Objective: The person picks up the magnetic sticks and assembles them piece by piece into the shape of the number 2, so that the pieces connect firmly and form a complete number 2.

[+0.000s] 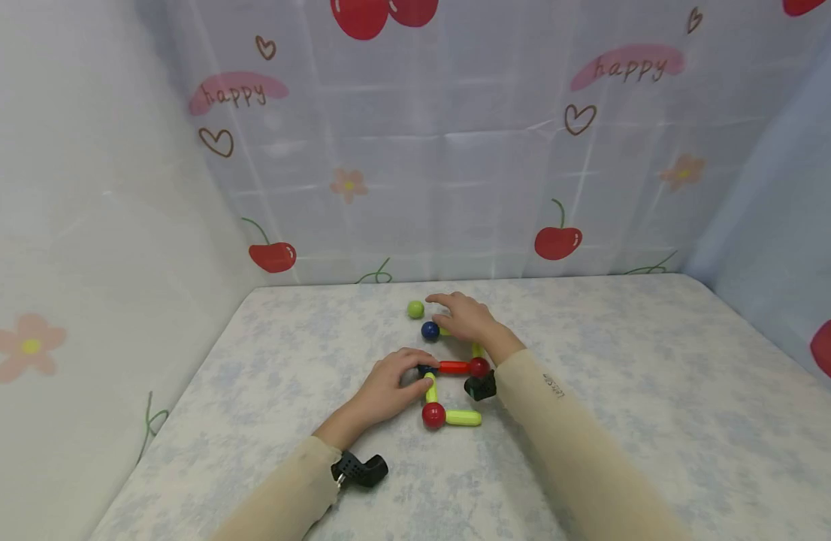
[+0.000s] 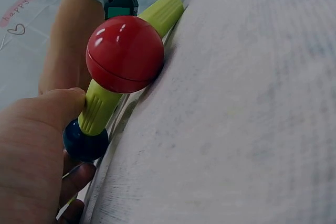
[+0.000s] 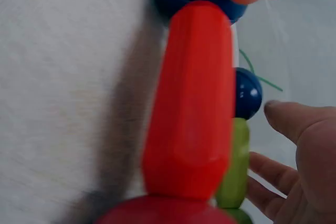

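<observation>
A chain of toy balls and rods lies on the table. My left hand [image 1: 393,385] grips it at a blue ball [image 2: 85,141], thumb against the yellow-green rod [image 2: 100,107] and fingers curled about the ball. That rod leads to a red ball [image 1: 433,415] with another yellow-green rod [image 1: 463,418] on it. From the held ball, a red rod [image 3: 189,100] runs to a second red ball [image 1: 479,367]. My right hand [image 1: 466,317] is over the chain's far end, fingers extended beside a blue ball [image 1: 430,331]. Its index finger points toward a loose green ball [image 1: 415,309].
Pale patterned cloth covers the table [image 1: 659,406]. A curtain [image 1: 449,150] printed with cherries and hearts stands behind the table, with more cloth at both sides. Each wrist wears a black device, one [image 1: 361,470] on the left and one [image 1: 481,386] on the right.
</observation>
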Available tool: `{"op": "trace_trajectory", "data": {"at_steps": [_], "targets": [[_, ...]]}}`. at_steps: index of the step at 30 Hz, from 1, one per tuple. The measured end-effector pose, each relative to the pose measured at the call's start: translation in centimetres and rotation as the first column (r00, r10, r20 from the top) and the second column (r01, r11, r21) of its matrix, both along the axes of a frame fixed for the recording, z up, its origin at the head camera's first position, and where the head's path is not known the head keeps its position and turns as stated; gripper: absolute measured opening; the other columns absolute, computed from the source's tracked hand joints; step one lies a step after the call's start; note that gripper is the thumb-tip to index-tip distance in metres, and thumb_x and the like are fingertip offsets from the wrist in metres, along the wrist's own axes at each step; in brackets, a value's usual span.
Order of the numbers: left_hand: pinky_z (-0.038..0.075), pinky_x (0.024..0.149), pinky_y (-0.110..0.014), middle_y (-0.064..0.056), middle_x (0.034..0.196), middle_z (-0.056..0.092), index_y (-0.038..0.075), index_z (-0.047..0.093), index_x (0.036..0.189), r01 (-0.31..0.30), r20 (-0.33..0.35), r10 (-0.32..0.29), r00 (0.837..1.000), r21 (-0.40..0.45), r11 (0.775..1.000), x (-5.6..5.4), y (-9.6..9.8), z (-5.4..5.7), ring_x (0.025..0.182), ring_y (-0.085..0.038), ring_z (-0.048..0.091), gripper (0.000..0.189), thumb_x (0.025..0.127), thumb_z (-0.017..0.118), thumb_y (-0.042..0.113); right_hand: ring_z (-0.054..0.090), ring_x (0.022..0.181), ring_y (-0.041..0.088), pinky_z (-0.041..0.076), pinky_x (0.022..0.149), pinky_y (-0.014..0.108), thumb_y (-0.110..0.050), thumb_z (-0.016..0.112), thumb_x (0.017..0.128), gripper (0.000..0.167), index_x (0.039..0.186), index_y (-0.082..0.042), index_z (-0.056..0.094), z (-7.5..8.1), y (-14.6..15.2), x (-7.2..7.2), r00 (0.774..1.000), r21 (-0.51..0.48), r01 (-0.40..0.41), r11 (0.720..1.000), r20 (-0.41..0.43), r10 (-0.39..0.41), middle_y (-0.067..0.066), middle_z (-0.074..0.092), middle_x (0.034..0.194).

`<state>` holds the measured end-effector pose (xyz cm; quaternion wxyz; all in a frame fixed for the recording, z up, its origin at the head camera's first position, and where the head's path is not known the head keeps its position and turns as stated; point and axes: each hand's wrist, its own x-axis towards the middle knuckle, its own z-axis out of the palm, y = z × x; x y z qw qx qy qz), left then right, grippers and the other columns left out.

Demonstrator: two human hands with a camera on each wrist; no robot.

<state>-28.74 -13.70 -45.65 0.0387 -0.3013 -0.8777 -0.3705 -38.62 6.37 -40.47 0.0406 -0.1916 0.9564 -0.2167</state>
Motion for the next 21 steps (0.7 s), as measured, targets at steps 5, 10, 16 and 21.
{"op": "trace_trajectory", "data": {"at_steps": [5,10,16,21], "targets": [[0.040,0.109,-0.050,0.004,0.134,0.060,0.029,0.066,0.126,0.000,-0.003,0.000,1.000,-0.002,1.000,0.0,0.0,-0.2,0.131,-0.018,0.053,0.029,0.097,0.065,0.028,0.053,0.129,0.033,0.043,0.105,0.057,-0.034,0.056,0.102,0.055,0.153,-0.023,0.040,1.3,-1.0,-0.4,0.999,0.035,-0.049,0.998,0.026,0.048,0.016,0.050,0.145],[0.038,0.108,-0.054,0.003,0.137,0.059,0.028,0.065,0.129,0.006,0.005,-0.006,1.000,-0.012,1.000,-0.2,0.0,-0.2,0.132,-0.019,0.051,0.031,0.098,0.064,0.030,0.048,0.136,0.034,0.041,0.107,0.056,-0.033,0.056,0.102,0.059,0.156,-0.023,0.035,1.8,-3.3,-1.4,0.991,0.020,-0.117,0.993,0.071,0.115,0.016,0.042,0.154],[0.040,0.106,-0.050,0.003,0.135,0.061,0.022,0.066,0.126,0.013,-0.013,-0.013,1.000,-0.021,1.000,-0.4,0.3,-0.5,0.128,-0.018,0.054,0.032,0.096,0.064,0.030,0.045,0.138,0.035,0.043,0.104,0.056,-0.029,0.053,0.103,0.055,0.156,-0.022,0.037,1.1,-5.4,-2.3,0.977,0.070,-0.195,0.978,0.101,0.187,0.015,0.038,0.157],[0.041,0.103,-0.050,0.003,0.133,0.062,0.021,0.068,0.125,-0.014,-0.032,0.013,0.999,-0.025,1.000,-0.7,-0.2,-0.3,0.123,-0.020,0.056,0.032,0.093,0.065,0.027,0.054,0.128,0.031,0.046,0.100,0.051,-0.021,0.055,0.102,0.041,0.143,-0.020,0.056,1.1,-6.4,-2.8,0.976,0.081,-0.215,0.973,0.051,0.212,0.011,0.053,0.146]]}}
